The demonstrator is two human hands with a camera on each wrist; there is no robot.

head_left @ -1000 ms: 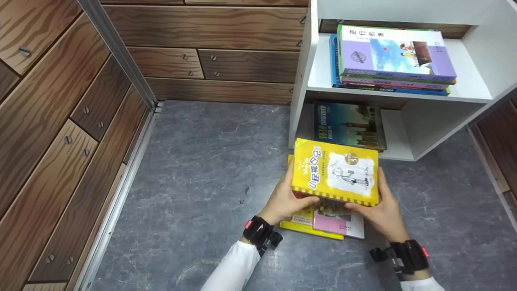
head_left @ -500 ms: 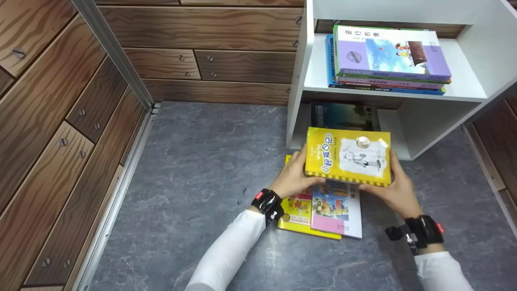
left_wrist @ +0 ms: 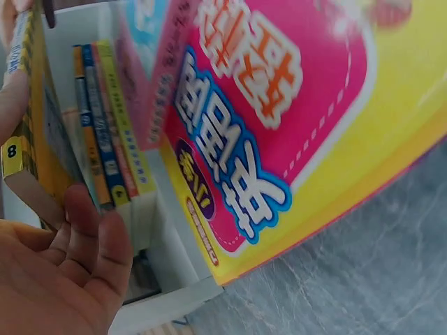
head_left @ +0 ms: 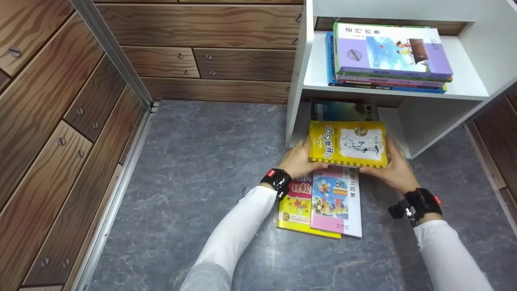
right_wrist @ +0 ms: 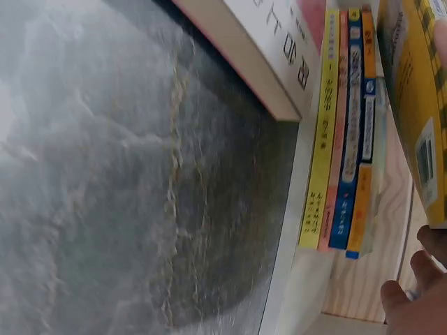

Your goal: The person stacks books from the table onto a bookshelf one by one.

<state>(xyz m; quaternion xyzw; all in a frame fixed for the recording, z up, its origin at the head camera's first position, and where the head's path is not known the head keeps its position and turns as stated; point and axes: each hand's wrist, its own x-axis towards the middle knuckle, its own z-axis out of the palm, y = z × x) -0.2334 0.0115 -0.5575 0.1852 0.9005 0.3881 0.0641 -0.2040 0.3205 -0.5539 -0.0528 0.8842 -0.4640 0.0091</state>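
Note:
Both hands hold a yellow book (head_left: 347, 143) with a line-drawn figure on its cover, level in front of the lower shelf. My left hand (head_left: 299, 161) grips its left end, thumb along the near edge. At the other end my right hand (head_left: 394, 169) grips it the same way. In the left wrist view the book's spine end carries a black 8. Behind it, a stack of books with a dark cover (head_left: 343, 110) on top lies on the lower shelf, partly hidden; its yellow, pink, blue and orange spines (right_wrist: 346, 139) show in the right wrist view.
On the grey floor (head_left: 202, 169) lies a yellow book (head_left: 295, 220), with a pink-and-white book (head_left: 331, 222) overlapping it. The white shelf unit (head_left: 299, 81) bears another stack of books (head_left: 391, 52) on its upper shelf. Wood-patterned walls (head_left: 218, 28) stand behind and at the left.
Both hands have carried the yellow book forward and slightly right, from over the floor books to the lower shelf's opening. More of the floor books' covers now shows.

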